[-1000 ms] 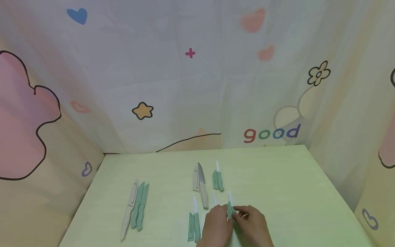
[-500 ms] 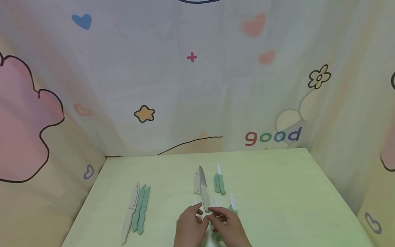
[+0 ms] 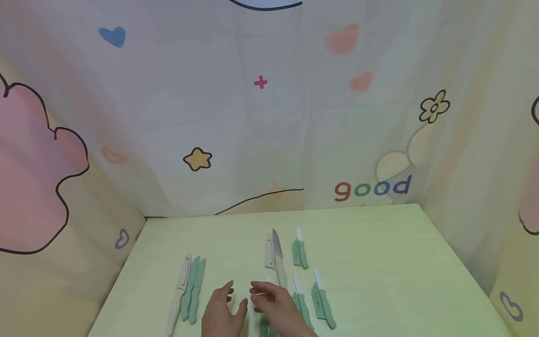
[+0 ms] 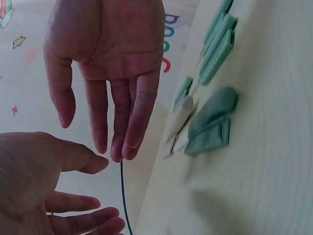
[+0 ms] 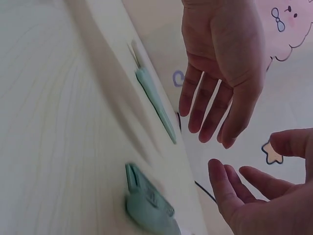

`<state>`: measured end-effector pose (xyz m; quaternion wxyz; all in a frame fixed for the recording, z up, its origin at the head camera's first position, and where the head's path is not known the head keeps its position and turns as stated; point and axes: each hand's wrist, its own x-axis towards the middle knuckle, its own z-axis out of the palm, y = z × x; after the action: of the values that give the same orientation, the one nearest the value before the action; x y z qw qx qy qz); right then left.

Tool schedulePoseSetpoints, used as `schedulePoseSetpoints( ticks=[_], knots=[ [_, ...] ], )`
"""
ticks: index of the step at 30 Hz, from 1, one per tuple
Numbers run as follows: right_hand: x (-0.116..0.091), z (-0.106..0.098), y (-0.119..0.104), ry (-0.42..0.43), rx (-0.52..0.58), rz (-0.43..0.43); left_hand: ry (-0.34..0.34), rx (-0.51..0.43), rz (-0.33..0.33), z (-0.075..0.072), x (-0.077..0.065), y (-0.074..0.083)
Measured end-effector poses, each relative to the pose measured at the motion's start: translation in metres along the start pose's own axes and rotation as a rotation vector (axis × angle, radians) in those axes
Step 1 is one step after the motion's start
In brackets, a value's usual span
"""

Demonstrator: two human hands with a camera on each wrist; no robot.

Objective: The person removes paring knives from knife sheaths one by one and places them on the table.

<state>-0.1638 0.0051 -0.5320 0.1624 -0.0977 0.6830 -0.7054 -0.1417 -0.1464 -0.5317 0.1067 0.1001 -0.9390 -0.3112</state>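
Observation:
My left hand (image 3: 222,312) hovers over the table's front middle, fingers loosely bent and holding nothing. Beside it my right hand (image 3: 275,304), likewise holding nothing, partly covers a green knife whose sheath (image 3: 264,325) shows below. Both palms face each other across a gap in the wrist views. Just right of the hands lie two green-handled knives, a nearer one (image 3: 304,306) and an outer one (image 3: 326,304), white blades bare, each with its green sheath alongside. Farther back are a cream-handled knife (image 3: 279,262) beside its cream sheath (image 3: 269,252) and another green knife (image 3: 301,252) with its sheath.
Left of the hands, a sheathed cream knife (image 3: 178,297) and two sheathed green knives, one inner (image 3: 189,290) and one outer (image 3: 196,295), lie side by side. A printed curtain (image 3: 236,117) surrounds the pale green table (image 3: 379,262) at the back and sides.
Both hands have moved left from the rightmost green knife and its sheath, which now lie uncovered. They have drawn apart from each other. The knives on the left stay put.

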Motion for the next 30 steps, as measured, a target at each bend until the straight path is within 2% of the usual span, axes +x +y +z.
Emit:
schedulePoseSetpoints(
  ticks=[10,15,17,22,30],
  knots=[
    [0.019,0.044,0.008,-0.036,0.101,0.026,0.060,0.096,-0.022,-0.011,0.001,-0.040],
    [0.025,0.061,0.013,-0.065,0.176,0.068,0.009,0.128,-0.079,-0.020,0.004,-0.057],
    [0.029,0.067,0.014,-0.070,0.223,0.085,-0.035,0.142,-0.101,-0.022,0.006,-0.062],
    [0.039,0.081,0.022,-0.086,0.294,0.114,-0.066,0.135,-0.080,-0.022,0.009,-0.072],
    [0.051,0.101,0.031,-0.099,0.282,0.209,-0.070,0.145,-0.022,-0.018,0.011,-0.084]
  ],
)
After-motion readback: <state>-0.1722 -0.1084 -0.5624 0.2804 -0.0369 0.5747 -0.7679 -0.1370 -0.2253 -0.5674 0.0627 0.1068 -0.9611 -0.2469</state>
